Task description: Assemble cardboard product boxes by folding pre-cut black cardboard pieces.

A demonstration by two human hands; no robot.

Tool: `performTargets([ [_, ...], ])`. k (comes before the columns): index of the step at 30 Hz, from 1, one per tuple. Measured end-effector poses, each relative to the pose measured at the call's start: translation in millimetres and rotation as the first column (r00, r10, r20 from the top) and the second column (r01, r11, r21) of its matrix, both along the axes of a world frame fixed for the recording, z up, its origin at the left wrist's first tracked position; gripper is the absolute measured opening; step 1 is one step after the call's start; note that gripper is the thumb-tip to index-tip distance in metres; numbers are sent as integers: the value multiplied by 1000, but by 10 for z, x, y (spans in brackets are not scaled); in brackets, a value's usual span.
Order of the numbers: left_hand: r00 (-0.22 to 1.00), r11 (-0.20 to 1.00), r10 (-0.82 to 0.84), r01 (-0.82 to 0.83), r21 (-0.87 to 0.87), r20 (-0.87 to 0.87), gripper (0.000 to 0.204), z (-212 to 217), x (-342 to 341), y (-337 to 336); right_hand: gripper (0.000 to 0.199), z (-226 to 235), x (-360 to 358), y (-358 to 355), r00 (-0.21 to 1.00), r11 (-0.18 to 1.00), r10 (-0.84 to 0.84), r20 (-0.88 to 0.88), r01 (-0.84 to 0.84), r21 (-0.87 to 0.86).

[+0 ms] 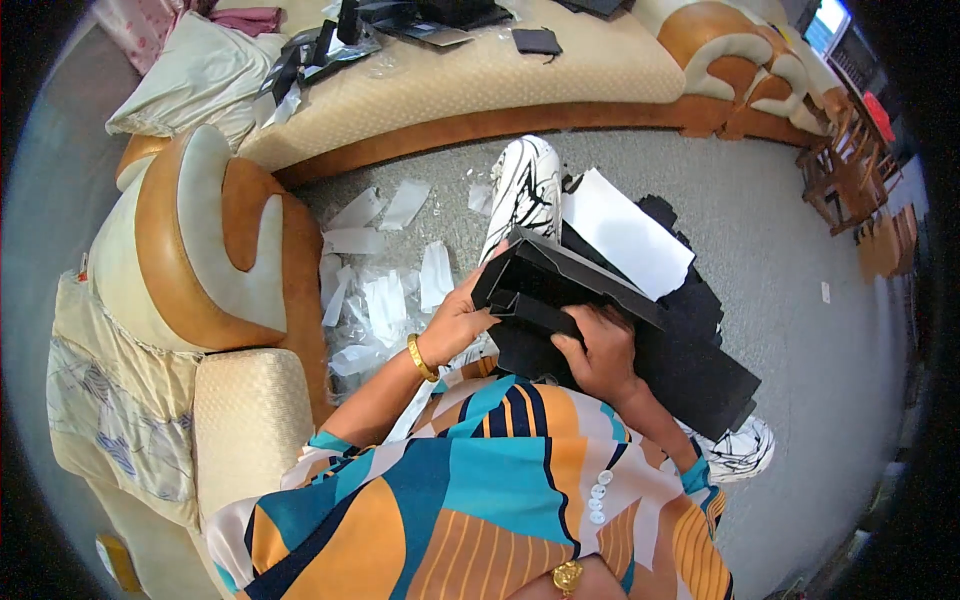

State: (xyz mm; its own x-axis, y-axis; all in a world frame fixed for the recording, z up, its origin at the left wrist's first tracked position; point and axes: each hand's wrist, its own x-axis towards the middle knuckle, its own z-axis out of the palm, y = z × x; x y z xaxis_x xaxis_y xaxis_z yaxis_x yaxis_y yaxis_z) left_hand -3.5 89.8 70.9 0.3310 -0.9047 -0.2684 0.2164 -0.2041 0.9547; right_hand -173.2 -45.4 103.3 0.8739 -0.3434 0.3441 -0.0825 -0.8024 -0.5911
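Note:
A black cardboard box (pixel 575 262), partly unfolded and open at the top, is held tilted over my lap. My left hand (pixel 458 322) grips its left end, with the thumb on the near side and the other fingers largely hidden behind it. At the near wall, my right hand (pixel 605 355) is closed on the cardboard, thumb bent against it and fingers curled over. Under and to the right of that hand spreads flat black cardboard (pixel 700 380). Beyond the box, a white sheet (pixel 630 235) lies on more black cardboard.
Clear plastic wrappers and white paper strips (pixel 385 308) litter the floor on the left. A cream and brown sofa (pixel 480 90) runs across the back, bearing black packaging (pixel 320 55) and a small dark pouch (pixel 537 41). An armchair (pixel 215 235) stands left, wooden stools (pixel 850 165) far right.

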Motion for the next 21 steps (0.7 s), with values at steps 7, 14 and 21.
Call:
performTargets([
  [7, 971, 987, 153, -141, -80, 186, 55, 24, -81, -94, 29, 91, -71, 26, 997, 986, 47, 68, -36, -164],
  [14, 978, 978, 196, -190, -89, 71, 19, -258, 183, -220, 25, 238, -74, 29, 997, 998, 37, 68, -41, 50],
  [21, 848, 928, 369, -358, -102, 382, 19, -196, 358, -334, 29, 125, -296, -77, 936, 686, -222, 272, -48, 726],
])
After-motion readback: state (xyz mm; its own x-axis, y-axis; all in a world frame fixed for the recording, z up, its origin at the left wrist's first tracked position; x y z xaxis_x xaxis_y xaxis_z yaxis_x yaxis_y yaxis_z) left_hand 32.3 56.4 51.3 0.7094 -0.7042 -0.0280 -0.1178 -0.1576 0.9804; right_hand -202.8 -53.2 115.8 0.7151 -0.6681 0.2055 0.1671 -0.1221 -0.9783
